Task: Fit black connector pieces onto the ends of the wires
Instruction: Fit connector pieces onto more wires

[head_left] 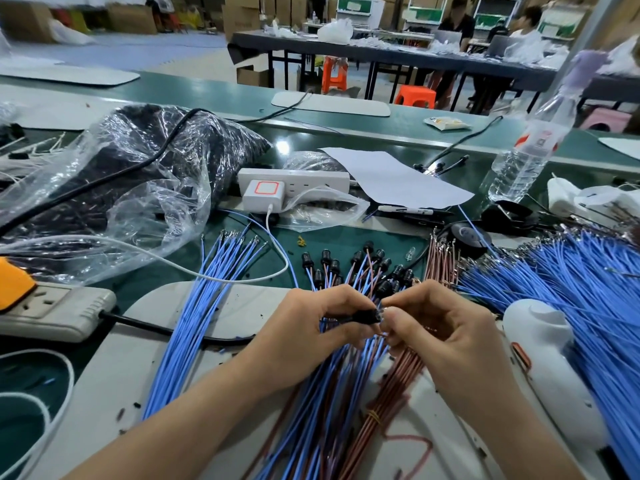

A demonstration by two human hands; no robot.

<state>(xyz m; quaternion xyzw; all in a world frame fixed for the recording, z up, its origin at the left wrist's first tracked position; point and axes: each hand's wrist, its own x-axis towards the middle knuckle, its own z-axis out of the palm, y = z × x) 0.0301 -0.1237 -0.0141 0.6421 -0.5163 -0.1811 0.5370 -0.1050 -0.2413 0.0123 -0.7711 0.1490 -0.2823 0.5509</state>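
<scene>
My left hand point(311, 327) pinches a small, blurred black connector piece point(363, 316), while at its three o'clock my right hand point(440, 327) pinches thin blue and brown wires point(370, 346).

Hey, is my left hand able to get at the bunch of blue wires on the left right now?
Likely yes, once freed: the left hand grips a black connector, but the blue wires lie close beside it, only a white cable crossing their far part.

Left hand point(304, 330) and right hand point(446, 330) bare, ungloved. Both forearms point(194, 403) bare up to the frame edge.
</scene>
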